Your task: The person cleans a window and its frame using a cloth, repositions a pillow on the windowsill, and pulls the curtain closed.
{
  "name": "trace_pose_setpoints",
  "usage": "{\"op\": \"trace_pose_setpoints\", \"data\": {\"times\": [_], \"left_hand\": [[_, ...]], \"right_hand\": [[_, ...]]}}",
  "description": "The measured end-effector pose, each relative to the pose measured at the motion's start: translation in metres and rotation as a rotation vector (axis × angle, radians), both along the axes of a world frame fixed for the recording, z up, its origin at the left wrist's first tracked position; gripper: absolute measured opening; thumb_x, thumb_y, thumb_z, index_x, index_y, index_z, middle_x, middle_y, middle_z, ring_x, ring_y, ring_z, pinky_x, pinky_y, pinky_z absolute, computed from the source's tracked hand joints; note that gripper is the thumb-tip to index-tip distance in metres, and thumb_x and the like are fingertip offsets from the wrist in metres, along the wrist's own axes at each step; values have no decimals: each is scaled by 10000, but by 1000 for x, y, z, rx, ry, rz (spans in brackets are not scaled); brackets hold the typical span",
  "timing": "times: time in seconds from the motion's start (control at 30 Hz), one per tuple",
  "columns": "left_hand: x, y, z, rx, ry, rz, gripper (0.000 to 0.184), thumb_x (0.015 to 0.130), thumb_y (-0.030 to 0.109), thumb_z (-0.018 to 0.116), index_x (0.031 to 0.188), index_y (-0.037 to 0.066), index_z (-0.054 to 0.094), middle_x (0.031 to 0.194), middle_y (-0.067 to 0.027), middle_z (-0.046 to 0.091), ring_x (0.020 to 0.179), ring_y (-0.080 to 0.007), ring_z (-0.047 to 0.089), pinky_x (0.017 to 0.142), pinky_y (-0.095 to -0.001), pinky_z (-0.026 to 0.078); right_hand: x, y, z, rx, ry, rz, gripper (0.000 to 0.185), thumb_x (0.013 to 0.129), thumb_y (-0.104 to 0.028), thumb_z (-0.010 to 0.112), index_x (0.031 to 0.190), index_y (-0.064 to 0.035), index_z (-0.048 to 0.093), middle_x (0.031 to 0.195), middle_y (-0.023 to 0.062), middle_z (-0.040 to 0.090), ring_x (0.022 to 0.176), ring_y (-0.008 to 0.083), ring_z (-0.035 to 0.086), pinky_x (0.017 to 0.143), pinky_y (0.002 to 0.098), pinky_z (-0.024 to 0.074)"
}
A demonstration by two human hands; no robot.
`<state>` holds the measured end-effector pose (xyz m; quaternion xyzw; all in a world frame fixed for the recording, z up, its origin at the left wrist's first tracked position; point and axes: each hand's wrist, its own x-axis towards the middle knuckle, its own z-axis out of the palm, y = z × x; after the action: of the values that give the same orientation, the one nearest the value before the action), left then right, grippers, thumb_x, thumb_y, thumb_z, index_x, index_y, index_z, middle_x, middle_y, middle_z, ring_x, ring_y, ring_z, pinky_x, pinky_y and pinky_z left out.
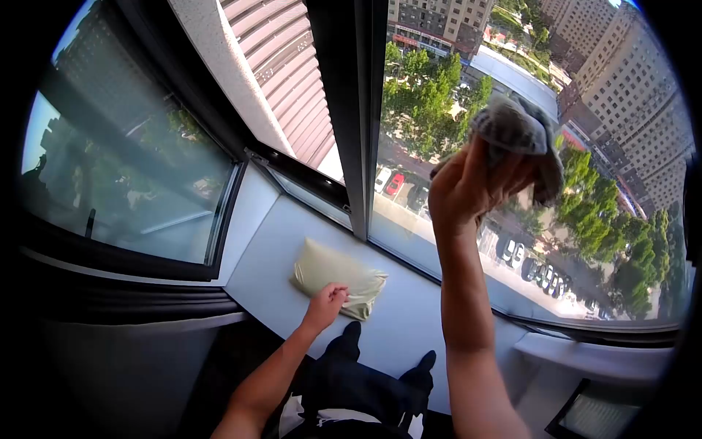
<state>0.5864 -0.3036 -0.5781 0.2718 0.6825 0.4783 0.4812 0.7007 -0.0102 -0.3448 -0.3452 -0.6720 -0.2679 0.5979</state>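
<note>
My right hand [472,183] is raised against the large window pane [431,161], its fingers closed on a bunched grey cloth [512,128]. Part of the cloth hangs down past the fingers; whether all of it touches the glass I cannot tell. Lower down, my left hand [325,306] is held with curled fingers and nothing visible in them. It is over the near edge of a pale yellow-green cushion [333,271], and contact with it cannot be made out. The cushion lies on the white window ledge [402,307].
My dark-socked feet [418,373] are on the ledge. To the left, a dark-framed window sash [146,183] stands open beside a thick black frame post [355,110]. Folded dark fabric [131,300] runs below the sash. Buildings, trees and parked cars show far below outside.
</note>
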Motion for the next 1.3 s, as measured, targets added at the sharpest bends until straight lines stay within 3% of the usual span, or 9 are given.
{"op": "trace_pose_setpoints", "data": {"times": [0.07,0.27,0.4,0.53,0.77,0.9,0.93,1.17,1.3], "left_hand": [[-16,23,9,98,46,72,256,980,82,564,1200,-40,609,1054,-110,701,907,-164,682,846,-299,542],[-66,118,59,437,667,334,406,948,29,551,1351,31,507,1392,-137,522,1237,-263,542,955,-378,493],[-70,186,97,683,910,447,552,1041,257,550,1493,30,329,1558,-182,333,1421,-325,376,1154,-489,350],[-71,223,92,737,1023,502,602,1055,288,525,1523,0,279,1563,-222,331,1415,-355,390,1170,-454,331],[-117,269,42,876,1053,567,493,1083,235,473,1472,-49,369,1387,-273,514,1220,-332,579,1022,-379,478],[-180,295,37,1034,1163,655,479,1073,253,499,1411,-85,461,1367,-290,544,1217,-310,592,1051,-364,470],[-198,302,35,1069,1184,677,470,1059,255,532,1386,-80,496,1353,-282,563,1218,-322,593,1052,-369,470],[-234,311,83,1189,1570,739,471,1045,274,537,1321,-106,570,1365,-263,583,1246,-320,585,1095,-377,425],[-206,325,92,1194,1090,685,624,1035,399,512,1435,-73,427,1444,-261,489,1321,-338,498,1123,-376,364]], "right_hand": [[-53,-7,-13,-93,-102,152,364,892,-87,593,1204,-210,734,1481,196,500,1433,463,360,1150,583,186],[-90,-6,-32,-47,-233,399,316,782,-107,669,1089,-100,745,1546,136,428,1489,331,320,1088,504,299],[-53,1,-29,60,-272,483,278,755,-131,699,1028,-132,751,1383,26,584,1231,215,568,1141,457,361],[48,4,-24,122,-181,405,380,751,-118,644,1117,-121,744,1218,9,647,1225,194,586,1199,473,335],[324,18,-49,168,-171,-121,248,903,-242,636,1110,-286,764,1466,108,536,1422,335,434,1198,500,250],[509,30,-78,298,-36,-189,303,1035,-159,498,1285,-89,654,1428,274,508,1306,460,506,1069,479,414],[558,28,-96,243,-3,-278,373,1045,-149,462,1360,41,519,1409,239,507,1285,374,513,1085,418,386],[766,54,-176,254,617,-344,466,979,-135,437,1397,69,472,1470,245,474,1392,370,408,1171,407,289],[804,62,-182,214,560,-428,458,985,-145,447,1403,40,484,1470,197,485,1366,321,445,1154,376,299]]}}
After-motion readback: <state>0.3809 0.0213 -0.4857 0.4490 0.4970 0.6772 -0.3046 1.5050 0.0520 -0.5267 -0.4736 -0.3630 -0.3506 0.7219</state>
